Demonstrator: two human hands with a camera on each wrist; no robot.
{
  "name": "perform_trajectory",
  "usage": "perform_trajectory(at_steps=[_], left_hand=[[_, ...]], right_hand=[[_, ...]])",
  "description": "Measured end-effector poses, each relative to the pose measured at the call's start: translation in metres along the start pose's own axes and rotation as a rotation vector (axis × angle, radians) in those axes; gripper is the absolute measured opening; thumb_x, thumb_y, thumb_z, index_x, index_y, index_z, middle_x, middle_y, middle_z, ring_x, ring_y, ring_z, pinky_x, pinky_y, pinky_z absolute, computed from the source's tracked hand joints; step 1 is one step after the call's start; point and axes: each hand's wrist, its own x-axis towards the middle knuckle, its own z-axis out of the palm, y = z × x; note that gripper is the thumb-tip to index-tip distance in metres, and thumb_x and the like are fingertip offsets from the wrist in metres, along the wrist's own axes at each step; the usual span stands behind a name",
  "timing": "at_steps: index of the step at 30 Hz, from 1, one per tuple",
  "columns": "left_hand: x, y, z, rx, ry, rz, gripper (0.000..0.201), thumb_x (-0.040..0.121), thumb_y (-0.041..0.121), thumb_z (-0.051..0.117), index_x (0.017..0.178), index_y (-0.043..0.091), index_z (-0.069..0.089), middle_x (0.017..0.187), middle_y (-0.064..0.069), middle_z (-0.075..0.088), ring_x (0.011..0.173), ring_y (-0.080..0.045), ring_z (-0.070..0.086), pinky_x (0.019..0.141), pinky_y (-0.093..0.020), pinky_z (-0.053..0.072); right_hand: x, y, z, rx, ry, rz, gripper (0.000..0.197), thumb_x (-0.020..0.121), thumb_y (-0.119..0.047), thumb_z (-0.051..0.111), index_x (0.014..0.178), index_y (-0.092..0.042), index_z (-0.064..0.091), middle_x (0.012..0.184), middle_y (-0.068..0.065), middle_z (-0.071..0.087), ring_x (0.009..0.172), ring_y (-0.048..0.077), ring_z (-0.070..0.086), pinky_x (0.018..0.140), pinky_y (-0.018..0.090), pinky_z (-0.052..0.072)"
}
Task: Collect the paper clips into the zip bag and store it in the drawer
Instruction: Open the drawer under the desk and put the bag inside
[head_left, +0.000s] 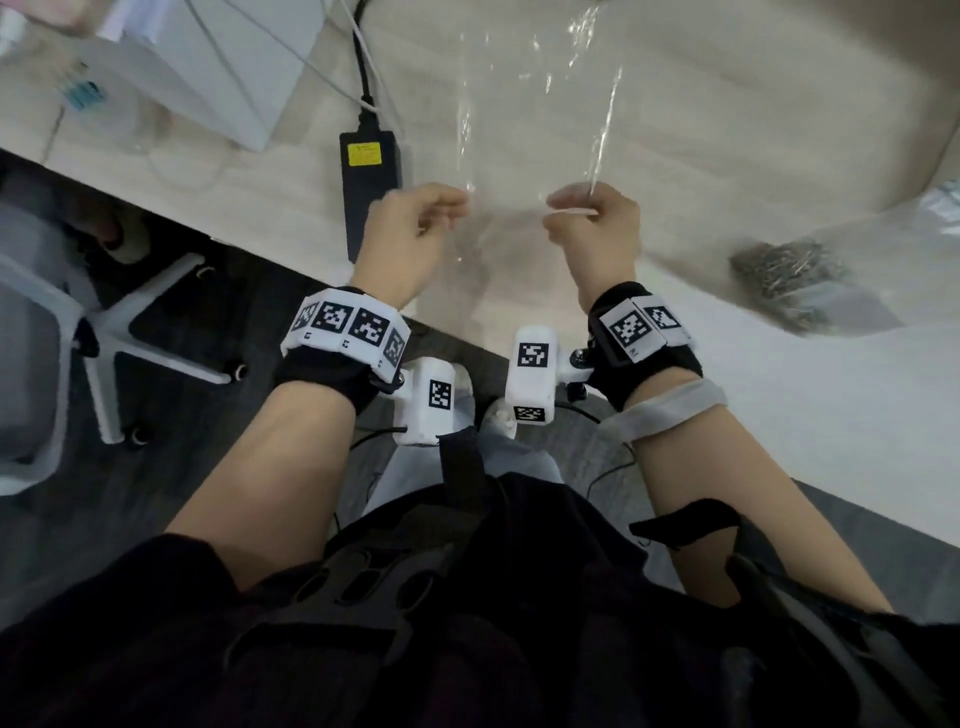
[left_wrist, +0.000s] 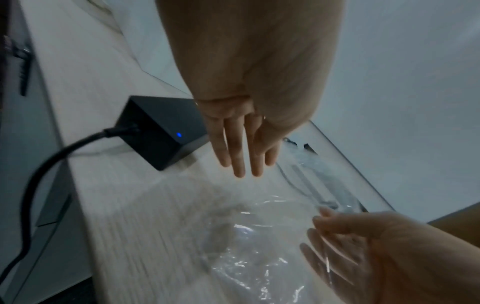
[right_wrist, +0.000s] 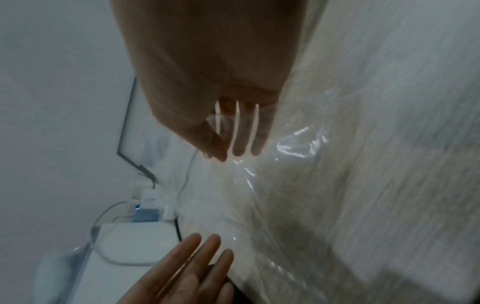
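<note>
A clear zip bag (head_left: 535, 119) hangs crumpled over the pale wooden desk (head_left: 701, 130), between my two hands. My right hand (head_left: 582, 213) pinches its near right edge; in the right wrist view the fingers (right_wrist: 239, 139) show through the plastic (right_wrist: 285, 185) with the thumb pressed against them. My left hand (head_left: 441, 213) is just beside the bag's left edge, its fingers (left_wrist: 241, 152) straight and holding nothing. The bag (left_wrist: 254, 246) lies below them. A blurred grey pile of paper clips (head_left: 784, 270) sits on the desk to the right. No drawer is in view.
A black power adapter (head_left: 370, 176) with its cable lies on the desk just left of my left hand. White boxes (head_left: 208, 67) and cables stand at the back left. A white chair base (head_left: 130, 332) is on the dark floor below the desk edge.
</note>
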Motion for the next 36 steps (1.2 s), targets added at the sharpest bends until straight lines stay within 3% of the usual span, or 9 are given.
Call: perform_trajectory(at_steps=[4, 7, 9, 13, 17, 21, 24, 30, 36], left_hand=[[-0.02, -0.009, -0.02, -0.094, 0.318, 0.023, 0.03, 0.089, -0.002, 0.042, 0.109, 0.007, 0.062, 0.099, -0.004, 0.067, 0.073, -0.004, 0.063, 0.077, -0.021, 0.053], [-0.034, -0.026, -0.036, -0.062, 0.541, 0.018, 0.03, 0.087, 0.003, 0.043, 0.108, 0.011, 0.063, 0.094, 0.002, 0.066, 0.068, -0.012, 0.064, 0.064, -0.018, 0.049], [-0.041, -0.044, -0.048, -0.044, 0.672, -0.025, 0.031, 0.084, 0.005, 0.044, 0.108, 0.012, 0.063, 0.092, 0.005, 0.065, 0.068, -0.017, 0.065, 0.065, -0.023, 0.052], [-0.045, -0.088, -0.069, -0.032, 0.797, -0.191, 0.034, 0.081, 0.013, 0.045, 0.112, 0.014, 0.06, 0.098, 0.006, 0.065, 0.082, -0.022, 0.067, 0.084, -0.037, 0.053], [-0.033, -0.13, -0.09, 0.068, 0.739, -0.34, 0.036, 0.087, 0.013, 0.048, 0.122, 0.009, 0.056, 0.119, -0.004, 0.063, 0.102, -0.024, 0.062, 0.095, -0.03, 0.045], [-0.014, -0.162, -0.109, 0.185, 0.571, -0.434, 0.039, 0.092, 0.013, 0.045, 0.13, 0.006, 0.047, 0.132, -0.014, 0.054, 0.122, -0.029, 0.049, 0.098, -0.031, 0.036], [0.002, -0.181, -0.12, 0.183, 0.485, -0.426, 0.036, 0.093, 0.016, 0.044, 0.127, 0.003, 0.047, 0.128, -0.019, 0.055, 0.118, -0.033, 0.051, 0.093, -0.035, 0.04], [0.023, -0.196, -0.137, 0.195, 0.492, -0.453, 0.034, 0.091, 0.026, 0.05, 0.117, 0.005, 0.056, 0.12, -0.017, 0.061, 0.112, -0.033, 0.055, 0.088, -0.034, 0.043], [0.027, -0.215, -0.153, 0.08, 0.406, -0.507, 0.019, 0.088, 0.033, 0.048, 0.097, 0.017, 0.046, 0.089, -0.013, 0.07, 0.079, -0.034, 0.067, 0.075, -0.048, 0.056]], right_hand=[[-0.025, -0.021, 0.003, 0.224, -0.048, -0.179, 0.02, 0.063, 0.002, 0.05, 0.063, -0.018, 0.049, 0.08, 0.004, 0.068, 0.074, 0.024, 0.063, 0.066, 0.029, 0.051], [-0.042, -0.035, 0.016, 0.25, -0.13, -0.27, 0.02, 0.063, 0.002, 0.047, 0.064, -0.018, 0.043, 0.081, 0.008, 0.068, 0.077, 0.026, 0.063, 0.069, 0.032, 0.05], [-0.052, -0.039, 0.032, 0.25, -0.194, -0.323, 0.022, 0.064, 0.004, 0.046, 0.064, -0.018, 0.042, 0.076, 0.005, 0.067, 0.079, 0.023, 0.065, 0.072, 0.036, 0.049], [-0.062, -0.041, 0.072, 0.212, -0.332, -0.404, 0.03, 0.063, 0.01, 0.043, 0.061, -0.02, 0.041, 0.061, -0.01, 0.063, 0.076, 0.014, 0.069, 0.075, 0.037, 0.054], [-0.063, -0.034, 0.119, 0.13, -0.426, -0.399, 0.032, 0.068, 0.015, 0.04, 0.064, -0.017, 0.04, 0.072, 0.007, 0.063, 0.078, 0.024, 0.067, 0.069, 0.05, 0.056], [-0.061, -0.03, 0.157, 0.185, -0.423, -0.413, 0.026, 0.066, 0.008, 0.045, 0.071, -0.017, 0.041, 0.072, 0.01, 0.061, 0.076, 0.022, 0.068, 0.069, 0.025, 0.056], [-0.06, -0.023, 0.172, 0.209, -0.405, -0.442, 0.027, 0.066, 0.012, 0.047, 0.068, -0.015, 0.042, 0.07, 0.012, 0.059, 0.074, 0.022, 0.068, 0.064, 0.022, 0.052], [-0.068, -0.007, 0.19, 0.144, -0.383, -0.455, 0.029, 0.071, 0.013, 0.048, 0.071, -0.016, 0.043, 0.073, 0.021, 0.06, 0.073, 0.019, 0.069, 0.061, 0.021, 0.051], [-0.075, -0.009, 0.194, 0.148, -0.345, -0.421, 0.036, 0.075, 0.019, 0.045, 0.072, -0.016, 0.044, 0.069, 0.012, 0.06, 0.072, 0.02, 0.067, 0.06, 0.019, 0.05]])
